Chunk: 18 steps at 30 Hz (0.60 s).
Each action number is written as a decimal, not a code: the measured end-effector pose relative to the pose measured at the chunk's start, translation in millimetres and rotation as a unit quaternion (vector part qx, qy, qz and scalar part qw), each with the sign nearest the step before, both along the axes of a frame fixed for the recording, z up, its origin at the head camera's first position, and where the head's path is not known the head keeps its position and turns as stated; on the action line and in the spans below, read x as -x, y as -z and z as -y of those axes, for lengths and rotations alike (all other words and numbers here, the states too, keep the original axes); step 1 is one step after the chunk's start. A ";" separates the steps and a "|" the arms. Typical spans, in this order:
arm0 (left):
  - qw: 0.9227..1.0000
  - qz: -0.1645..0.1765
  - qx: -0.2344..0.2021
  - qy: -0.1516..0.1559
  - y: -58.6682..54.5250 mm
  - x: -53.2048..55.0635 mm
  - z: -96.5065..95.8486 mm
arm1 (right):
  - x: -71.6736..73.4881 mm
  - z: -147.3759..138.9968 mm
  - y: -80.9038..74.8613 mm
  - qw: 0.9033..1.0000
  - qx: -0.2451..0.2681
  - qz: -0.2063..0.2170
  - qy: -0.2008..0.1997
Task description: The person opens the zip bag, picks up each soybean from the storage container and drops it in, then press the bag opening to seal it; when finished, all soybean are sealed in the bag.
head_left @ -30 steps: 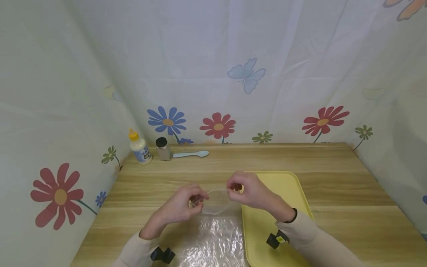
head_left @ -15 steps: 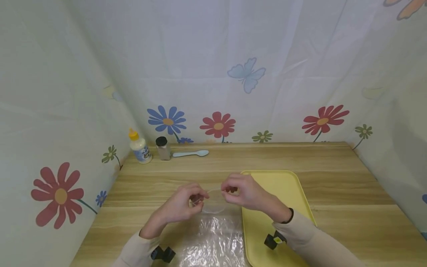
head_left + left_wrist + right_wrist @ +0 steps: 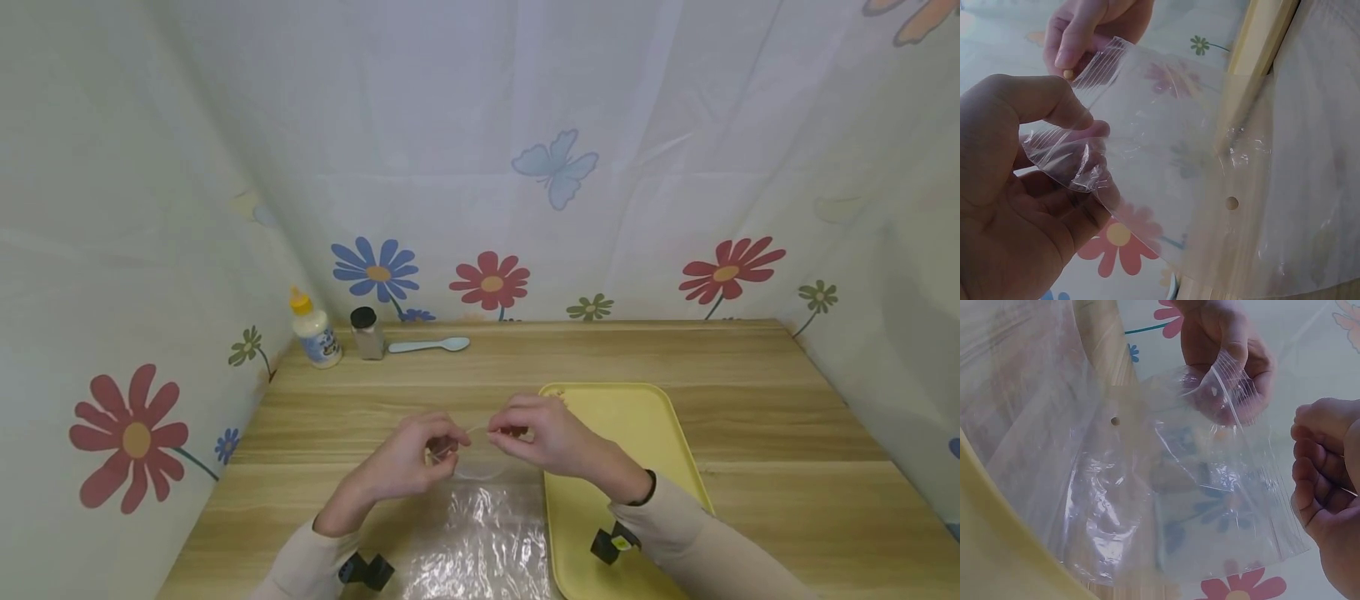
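A clear zip-lock bag (image 3: pixel 483 537) hangs mouth up between the hands, its lower part spread over the table. My left hand (image 3: pixel 412 458) grips the bag's mouth; in the left wrist view its thumb (image 3: pixel 1069 109) and fingers fold over the ridged zip edge. My right hand (image 3: pixel 547 437) is at the right of the mouth, fingertips drawn together. A small round tan piece (image 3: pixel 1068 74) shows pinched at its thumb tip in the left wrist view. In the right wrist view the right hand (image 3: pixel 1329 469) is just beside the zip edge. A small round brown spot (image 3: pixel 1115 421) shows lower on the bag.
A yellow tray (image 3: pixel 637 417) lies at the right under my right forearm, with small brownish bits (image 3: pixel 558 395) at its far left corner. At the back left stand a yellow-capped bottle (image 3: pixel 318 342) and a black-lidded jar (image 3: pixel 367 335), beside a pale blue spoon (image 3: pixel 429 345).
My right hand has moved left and slightly down, closer to my left hand, and its fingertips have drawn together. The bag's mouth has narrowed. My left hand has stayed in place.
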<state>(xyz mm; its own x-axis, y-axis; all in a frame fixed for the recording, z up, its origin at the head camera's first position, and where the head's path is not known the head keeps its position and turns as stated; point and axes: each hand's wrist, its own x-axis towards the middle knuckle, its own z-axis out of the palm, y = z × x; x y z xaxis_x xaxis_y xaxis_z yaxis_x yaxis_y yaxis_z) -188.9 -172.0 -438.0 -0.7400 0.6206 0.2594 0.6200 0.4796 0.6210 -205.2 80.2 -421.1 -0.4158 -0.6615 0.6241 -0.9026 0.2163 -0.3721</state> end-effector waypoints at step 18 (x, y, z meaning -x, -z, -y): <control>1.000 -0.003 -0.006 0.004 1.8 1.3 0.4 | 2.9 -15.2 -3.8 0.998 -0.002 0.046 0.047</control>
<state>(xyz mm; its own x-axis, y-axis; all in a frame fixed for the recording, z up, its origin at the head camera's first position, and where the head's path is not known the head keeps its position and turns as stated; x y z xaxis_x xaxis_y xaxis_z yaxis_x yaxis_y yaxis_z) -190.2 -172.4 -439.8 -0.7333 0.6234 0.2712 0.6274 0.4669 0.6231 -208.1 95.4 -417.3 -0.5316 -0.6184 0.5788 -0.8404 0.3002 -0.4512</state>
